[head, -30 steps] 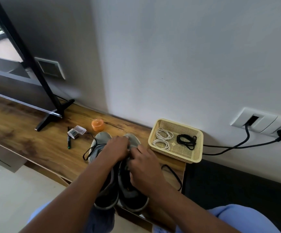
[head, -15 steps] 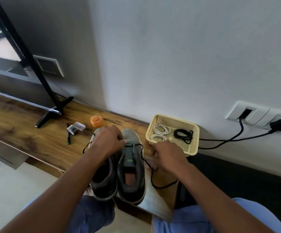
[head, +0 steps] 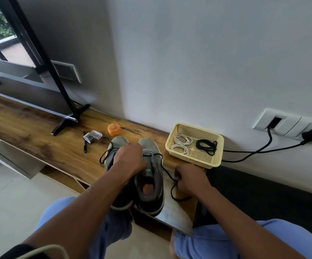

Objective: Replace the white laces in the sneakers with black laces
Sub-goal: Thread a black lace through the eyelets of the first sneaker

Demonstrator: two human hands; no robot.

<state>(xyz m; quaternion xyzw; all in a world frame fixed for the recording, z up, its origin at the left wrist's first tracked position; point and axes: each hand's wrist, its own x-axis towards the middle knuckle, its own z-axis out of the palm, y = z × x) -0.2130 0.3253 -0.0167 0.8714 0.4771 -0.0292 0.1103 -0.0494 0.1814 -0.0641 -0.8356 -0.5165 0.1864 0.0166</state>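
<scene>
Two grey sneakers stand side by side on the wooden shelf (head: 39,139), toes toward the wall: the left sneaker (head: 117,144) and the right sneaker (head: 150,176). My left hand (head: 130,158) rests over their tongues, fingers curled onto the right sneaker's lace area. My right hand (head: 188,179), right of the shoes, pinches a black lace (head: 165,170) that runs up to the right sneaker's eyelets. Another black lace end (head: 103,156) loops out left of the left sneaker. A yellow basket (head: 215,161) holds white laces (head: 181,144) and a coiled black lace (head: 206,145).
An orange round lid (head: 114,129), a small clear box (head: 92,136) and a pen (head: 84,144) lie left of the shoes. A black stand foot (head: 67,120) stands farther left. A black cable (head: 259,149) runs from wall sockets (head: 289,124) behind the basket. My knees are below.
My right hand left the shoe tongues and drew the black lace out to the right, away from the right sneaker. My left hand stayed on the shoes.
</scene>
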